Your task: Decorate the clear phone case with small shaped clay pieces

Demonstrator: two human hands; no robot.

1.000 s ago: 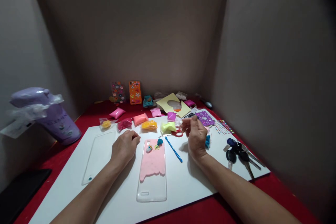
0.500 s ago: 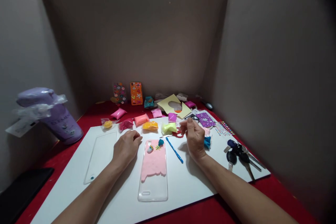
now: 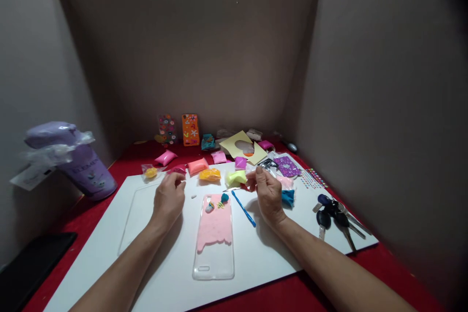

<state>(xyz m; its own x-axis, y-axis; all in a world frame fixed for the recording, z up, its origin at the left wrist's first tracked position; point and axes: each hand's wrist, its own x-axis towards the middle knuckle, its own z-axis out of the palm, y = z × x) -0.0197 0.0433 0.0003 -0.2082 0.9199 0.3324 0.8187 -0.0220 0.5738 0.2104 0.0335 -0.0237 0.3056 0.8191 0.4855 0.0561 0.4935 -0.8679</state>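
Observation:
A clear phone case, its upper part coated with pink clay, lies on the white board between my hands. Small teal, white and yellow-green clay pieces sit near the case's top. My left hand is left of the case, its fingers curled and pressed together beside a dark pink clay packet; what they hold, if anything, is hidden. A tiny white piece rests just right of it. Raised right of a blue modelling tool, my right hand has thumb and fingers pinched; their contents cannot be made out.
Several clay packets, such as an orange one and a yellow-green one, line the board's far side. Keys lie at right. A second clear case is partly behind my left arm. A purple wrapped tumbler stands left.
My left hand has moved left and slightly up, its fingers curling more, and the tiny white piece now shows on the board. My right hand has shifted slightly left.

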